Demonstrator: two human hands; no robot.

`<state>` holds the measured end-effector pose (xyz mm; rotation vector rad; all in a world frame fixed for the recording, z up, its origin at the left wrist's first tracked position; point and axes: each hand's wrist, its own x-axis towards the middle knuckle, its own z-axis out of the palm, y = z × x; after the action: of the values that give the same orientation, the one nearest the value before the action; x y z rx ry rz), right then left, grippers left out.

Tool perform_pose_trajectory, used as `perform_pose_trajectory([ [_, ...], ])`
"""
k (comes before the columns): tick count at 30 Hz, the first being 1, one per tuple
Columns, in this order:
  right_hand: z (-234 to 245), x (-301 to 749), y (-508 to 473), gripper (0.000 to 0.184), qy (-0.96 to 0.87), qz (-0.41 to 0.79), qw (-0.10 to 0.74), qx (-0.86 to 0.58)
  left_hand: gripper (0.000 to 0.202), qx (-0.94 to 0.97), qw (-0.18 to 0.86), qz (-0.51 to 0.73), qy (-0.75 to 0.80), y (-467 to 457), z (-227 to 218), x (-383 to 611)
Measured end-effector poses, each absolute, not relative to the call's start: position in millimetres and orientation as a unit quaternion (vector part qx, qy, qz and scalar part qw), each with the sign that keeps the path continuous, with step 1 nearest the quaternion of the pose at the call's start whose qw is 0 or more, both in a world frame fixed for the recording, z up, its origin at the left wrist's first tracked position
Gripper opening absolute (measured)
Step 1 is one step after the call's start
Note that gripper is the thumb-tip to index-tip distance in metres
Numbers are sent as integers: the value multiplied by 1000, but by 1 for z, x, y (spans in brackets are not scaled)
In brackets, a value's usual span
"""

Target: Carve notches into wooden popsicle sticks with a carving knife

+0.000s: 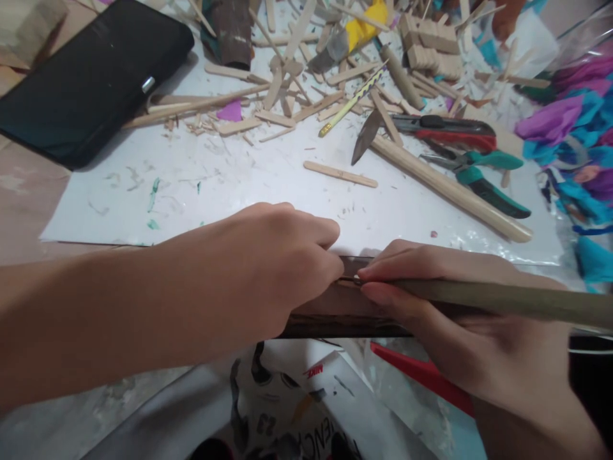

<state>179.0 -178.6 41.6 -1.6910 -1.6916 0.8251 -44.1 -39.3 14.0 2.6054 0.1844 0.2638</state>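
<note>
My right hand (445,319) is closed round a long olive-brown stick (507,300), which runs out past the right border. Its thumb and forefinger pinch together near the stick's left end, beside the table's front edge (330,300). Close to them, my left hand (282,255) is closed with its fingers curled down at the same edge; whatever it grips is hidden. A thin sliver shows between the two hands, too small to name. Ahead of the hands, one popsicle stick (340,174) lies on a white sheet (230,185).
A wooden-handled hammer (445,182), a red and black utility knife (453,130) and green-handled pliers (493,185) lie to the right. A black phone (90,76) sits at left. Behind are a yellow pencil (352,102), loose sticks and a yellow bottle (366,25). Coloured paper (550,121) edges the right.
</note>
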Motion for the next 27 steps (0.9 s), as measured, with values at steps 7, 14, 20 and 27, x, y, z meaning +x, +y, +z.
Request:
perform_pose_trajectory([
  [7, 39, 159, -178, 23, -565, 274, 346, -697, 26, 958, 266, 90, 54, -39, 13, -46],
  [14, 36, 163, -205, 22, -576, 186, 358, -711, 29, 952, 274, 133, 33, -41, 10, -49],
  [20, 37, 168, -225, 13, -583, 120, 327, -734, 28, 956, 266, 120, 22, -43, 15, -48],
  [27, 44, 176, -218, 27, -741, 150, 251, -605, 24, 951, 284, 119, 41, -43, 18, -50],
])
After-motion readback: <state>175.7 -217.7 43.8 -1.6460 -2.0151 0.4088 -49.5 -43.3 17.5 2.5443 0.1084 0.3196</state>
